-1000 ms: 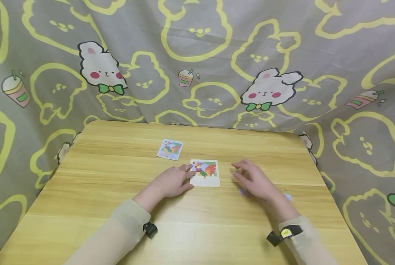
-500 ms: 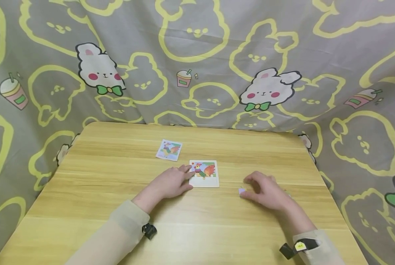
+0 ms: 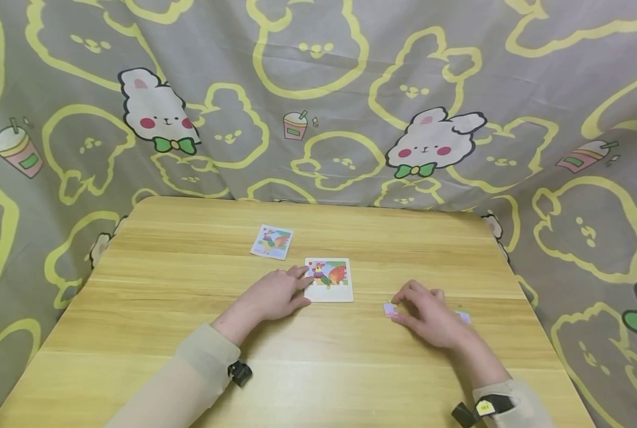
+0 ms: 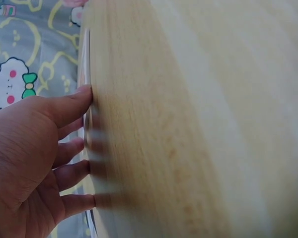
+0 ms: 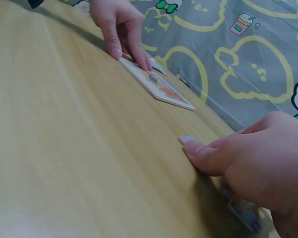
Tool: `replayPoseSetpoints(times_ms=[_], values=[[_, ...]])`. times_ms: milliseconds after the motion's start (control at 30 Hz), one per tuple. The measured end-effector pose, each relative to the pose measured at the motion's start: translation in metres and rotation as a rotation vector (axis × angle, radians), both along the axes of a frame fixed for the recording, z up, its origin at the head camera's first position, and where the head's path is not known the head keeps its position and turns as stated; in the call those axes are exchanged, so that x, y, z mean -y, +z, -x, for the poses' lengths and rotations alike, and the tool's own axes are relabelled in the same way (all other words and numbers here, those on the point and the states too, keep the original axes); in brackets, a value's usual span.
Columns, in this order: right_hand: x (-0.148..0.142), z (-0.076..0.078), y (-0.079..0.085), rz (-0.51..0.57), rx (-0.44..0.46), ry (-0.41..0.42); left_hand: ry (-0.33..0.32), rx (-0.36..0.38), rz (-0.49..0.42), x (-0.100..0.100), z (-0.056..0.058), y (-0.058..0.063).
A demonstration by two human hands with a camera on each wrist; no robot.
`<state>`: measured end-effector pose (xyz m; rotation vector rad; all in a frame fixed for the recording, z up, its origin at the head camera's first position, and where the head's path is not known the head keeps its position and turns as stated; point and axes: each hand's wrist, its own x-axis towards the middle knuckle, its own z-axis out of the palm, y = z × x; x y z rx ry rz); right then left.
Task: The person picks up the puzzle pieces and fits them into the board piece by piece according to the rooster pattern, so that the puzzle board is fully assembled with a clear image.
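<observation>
A small square puzzle board [image 3: 329, 294] with a rooster picture lies mid-table; its lower strip is plain white. My left hand [image 3: 277, 295] rests at its left side, fingertips on the picture's edge and thumb by the lower left corner. To the right of the board, my right hand [image 3: 428, 315] pinches a small lilac puzzle piece [image 3: 388, 310] between thumb and forefinger, low over the table. In the right wrist view the piece's pale tip [image 5: 186, 139] sticks out past the thumb. Another puzzle piece [image 3: 463, 316] lies partly hidden behind the right hand.
A card [image 3: 272, 242] with a matching rooster picture lies farther back, left of the board. The wooden table [image 3: 318, 368] ends at a grey curtain [image 3: 345, 71] with rabbit drawings at the back and sides.
My right hand has moved rightward and a little nearer, from beside the board to the lilac piece, and its fingers have closed there. The left hand stays on the board.
</observation>
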<state>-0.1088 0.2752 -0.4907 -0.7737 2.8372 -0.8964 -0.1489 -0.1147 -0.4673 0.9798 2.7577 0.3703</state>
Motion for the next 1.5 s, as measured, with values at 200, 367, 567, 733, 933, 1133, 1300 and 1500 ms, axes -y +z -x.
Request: replayPoseSetpoints(times_ms=[200, 367, 567, 733, 933, 1133, 1300, 1500], values=[[0.002, -0.004, -0.003, 0.013, -0.040, 0.011, -0.002, -0.011, 0.007, 0.001, 0.000, 0.000], [0.004, -0.005, -0.003, 0.023, -0.056, 0.008, -0.002, -0.008, 0.002, 0.002, 0.000, -0.001], [0.012, 0.002, -0.001, 0.068, -0.099, 0.027, -0.005, -0.002, -0.003, 0.002, -0.001, -0.001], [0.022, 0.009, 0.002, 0.115, -0.125, 0.053, -0.003, 0.004, -0.004, 0.001, 0.000, -0.002], [0.036, 0.016, 0.008, 0.128, -0.109, 0.075, -0.005, 0.008, -0.007, 0.000, 0.000, -0.003], [0.052, 0.023, 0.010, 0.131, -0.096, 0.102, 0.000, 0.009, -0.014, 0.001, -0.001, -0.004], [0.067, 0.028, 0.010, 0.132, -0.078, 0.109, 0.011, 0.017, -0.017, 0.001, -0.002, -0.004], [0.087, 0.033, 0.009, 0.112, -0.084, 0.124, 0.018, 0.014, -0.014, 0.002, -0.001, -0.005]])
